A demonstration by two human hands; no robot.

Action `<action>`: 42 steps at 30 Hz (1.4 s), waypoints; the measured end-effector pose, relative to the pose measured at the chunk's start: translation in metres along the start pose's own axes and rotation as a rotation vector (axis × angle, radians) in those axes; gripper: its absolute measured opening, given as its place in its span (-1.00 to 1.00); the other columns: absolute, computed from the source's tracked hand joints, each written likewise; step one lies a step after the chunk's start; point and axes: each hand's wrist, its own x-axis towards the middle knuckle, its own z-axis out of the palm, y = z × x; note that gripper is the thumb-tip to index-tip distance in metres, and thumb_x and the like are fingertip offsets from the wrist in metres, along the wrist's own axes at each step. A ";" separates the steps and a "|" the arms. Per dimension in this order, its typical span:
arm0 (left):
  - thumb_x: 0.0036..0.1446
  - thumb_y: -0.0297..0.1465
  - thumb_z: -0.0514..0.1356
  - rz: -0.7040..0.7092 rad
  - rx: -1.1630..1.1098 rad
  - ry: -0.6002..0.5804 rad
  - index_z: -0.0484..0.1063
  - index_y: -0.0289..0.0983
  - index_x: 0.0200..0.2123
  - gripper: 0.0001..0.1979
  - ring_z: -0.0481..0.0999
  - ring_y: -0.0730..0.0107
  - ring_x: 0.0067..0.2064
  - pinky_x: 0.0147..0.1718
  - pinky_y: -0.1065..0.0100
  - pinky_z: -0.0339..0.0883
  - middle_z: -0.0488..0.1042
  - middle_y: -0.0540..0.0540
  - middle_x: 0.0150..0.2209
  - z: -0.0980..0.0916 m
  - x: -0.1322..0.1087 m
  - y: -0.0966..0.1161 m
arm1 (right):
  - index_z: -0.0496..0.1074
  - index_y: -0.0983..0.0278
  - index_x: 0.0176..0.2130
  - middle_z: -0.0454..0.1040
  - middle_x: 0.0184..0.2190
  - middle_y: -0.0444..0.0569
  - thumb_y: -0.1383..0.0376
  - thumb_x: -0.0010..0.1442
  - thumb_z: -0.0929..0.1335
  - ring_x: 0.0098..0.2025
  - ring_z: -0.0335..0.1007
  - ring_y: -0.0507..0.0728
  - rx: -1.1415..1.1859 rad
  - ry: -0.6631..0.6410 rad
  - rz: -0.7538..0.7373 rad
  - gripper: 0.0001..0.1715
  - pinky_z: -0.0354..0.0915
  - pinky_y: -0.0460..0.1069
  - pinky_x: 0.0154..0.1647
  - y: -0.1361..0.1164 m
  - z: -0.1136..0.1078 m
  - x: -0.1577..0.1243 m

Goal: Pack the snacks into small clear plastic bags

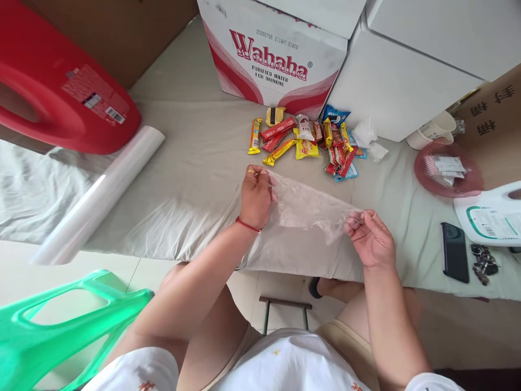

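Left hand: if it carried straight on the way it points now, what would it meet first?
Probably the slanted yellow-wrapped bar lying just beyond the left hand; its height is unclear from this one view, so it might pass above.

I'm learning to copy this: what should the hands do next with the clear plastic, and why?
Probably ease the left hand and right hand slightly apart to smooth the clear plastic: both hands pinch it, yet it looks crumpled, hanging loose near the right hand.
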 end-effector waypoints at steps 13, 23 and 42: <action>0.34 -0.44 0.09 0.249 1.004 -0.283 0.40 -0.20 -0.23 -0.89 0.37 0.21 -0.45 -0.34 0.27 0.16 0.37 -0.02 -0.50 -0.030 0.011 0.011 | 0.56 0.27 -0.19 0.66 -0.39 0.01 0.11 -0.13 0.69 -0.67 0.11 -0.15 -0.078 0.107 0.277 -0.44 0.06 -0.27 -0.76 -0.008 -0.016 -0.004; 0.24 -0.39 0.26 0.699 0.917 0.060 0.41 -0.29 0.07 -0.66 0.34 -0.17 0.25 0.27 -0.14 0.19 0.36 -0.41 0.17 -0.020 -0.002 0.011 | 0.50 0.24 0.09 0.61 -0.49 -0.09 0.14 -0.14 0.69 -0.75 0.04 -0.15 -0.320 0.017 0.289 -0.16 -0.09 -0.23 -0.79 -0.003 0.012 -0.024; 0.32 0.03 0.19 0.088 0.184 -0.672 0.38 -0.24 -0.42 -0.53 0.41 0.48 -0.52 -0.50 0.41 0.21 0.42 0.02 -0.53 0.016 -0.059 -0.016 | 0.45 0.13 0.23 0.71 -0.14 0.06 0.01 0.09 0.57 -0.67 0.23 -0.10 -0.194 0.044 0.005 -0.22 0.04 -0.16 -0.73 -0.021 0.051 -0.021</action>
